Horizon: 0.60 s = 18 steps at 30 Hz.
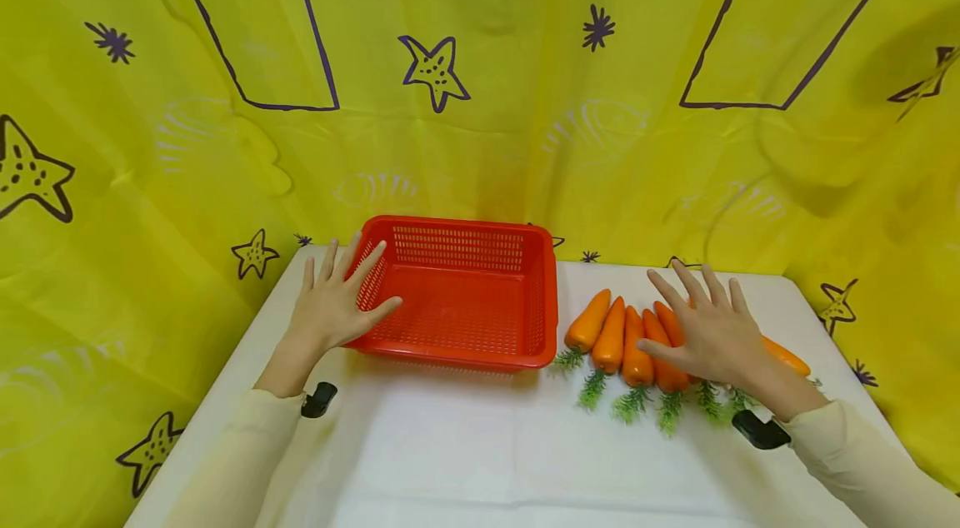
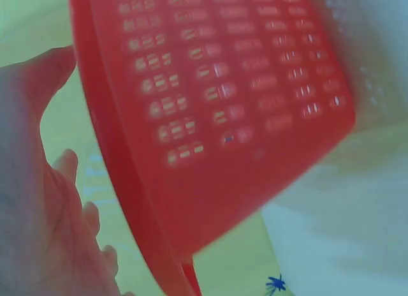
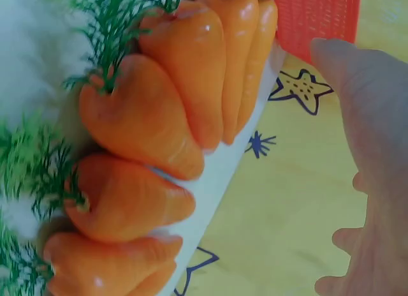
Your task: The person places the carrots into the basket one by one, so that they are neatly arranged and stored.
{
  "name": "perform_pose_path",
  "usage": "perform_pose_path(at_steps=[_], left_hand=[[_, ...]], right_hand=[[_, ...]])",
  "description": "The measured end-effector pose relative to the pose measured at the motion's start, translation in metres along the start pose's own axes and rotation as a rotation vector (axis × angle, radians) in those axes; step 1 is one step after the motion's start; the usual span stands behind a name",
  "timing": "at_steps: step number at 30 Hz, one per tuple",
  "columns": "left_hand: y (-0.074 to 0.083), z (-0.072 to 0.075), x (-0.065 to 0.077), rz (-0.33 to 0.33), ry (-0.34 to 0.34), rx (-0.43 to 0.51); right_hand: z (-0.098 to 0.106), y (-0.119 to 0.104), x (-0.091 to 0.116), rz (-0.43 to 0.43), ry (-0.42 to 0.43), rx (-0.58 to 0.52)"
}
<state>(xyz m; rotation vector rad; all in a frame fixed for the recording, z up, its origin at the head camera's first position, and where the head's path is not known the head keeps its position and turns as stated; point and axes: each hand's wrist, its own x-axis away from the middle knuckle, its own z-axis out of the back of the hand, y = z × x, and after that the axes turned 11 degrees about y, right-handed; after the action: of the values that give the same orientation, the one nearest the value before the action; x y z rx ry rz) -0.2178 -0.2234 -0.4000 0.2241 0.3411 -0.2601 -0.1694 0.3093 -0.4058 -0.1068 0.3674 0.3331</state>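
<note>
A red plastic basket [image 1: 450, 353] with slotted walls stands on the white table; its inside shows only the bare bottom. Above its left side my left hand [image 1: 330, 303] is spread, fingers straight, holding nothing. The left wrist view shows the basket's wall [image 2: 236, 181] close beside that hand [image 2: 51, 200]. Several orange carrots [image 1: 606, 341] with green leafy tops lie in a row right of the basket. Over the row's right part my right hand [image 1: 716, 336] hovers with fingers spread, hiding some carrots. In the right wrist view the carrots [image 3: 140, 117] lie apart from the hand [image 3: 376, 168].
A yellow curtain [image 1: 495, 153] with dark starfish drawings hangs behind and at both sides of the table. White cloth [image 1: 450, 445] covers the table in front of the basket. Dark straps [image 1: 320, 400] sit at both wrists.
</note>
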Motion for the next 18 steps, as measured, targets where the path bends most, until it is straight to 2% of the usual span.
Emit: perform_pose_path(at_steps=[4,9,16,18], left_hand=[[-0.01,0.003,-0.001,0.017,-0.023,0.042],[-0.024,0.005,0.0,0.047,-0.048,0.152],[-0.041,0.005,0.004,0.103,-0.046,0.445],[-0.045,0.004,0.005,0.12,-0.044,0.499]], right_hand=[[0.006,0.007,0.001,0.008,0.007,0.008],[0.01,0.018,0.003,-0.012,-0.002,0.003],[0.01,0.035,0.01,-0.053,-0.027,0.005],[0.011,0.039,0.011,-0.062,-0.038,0.01]])
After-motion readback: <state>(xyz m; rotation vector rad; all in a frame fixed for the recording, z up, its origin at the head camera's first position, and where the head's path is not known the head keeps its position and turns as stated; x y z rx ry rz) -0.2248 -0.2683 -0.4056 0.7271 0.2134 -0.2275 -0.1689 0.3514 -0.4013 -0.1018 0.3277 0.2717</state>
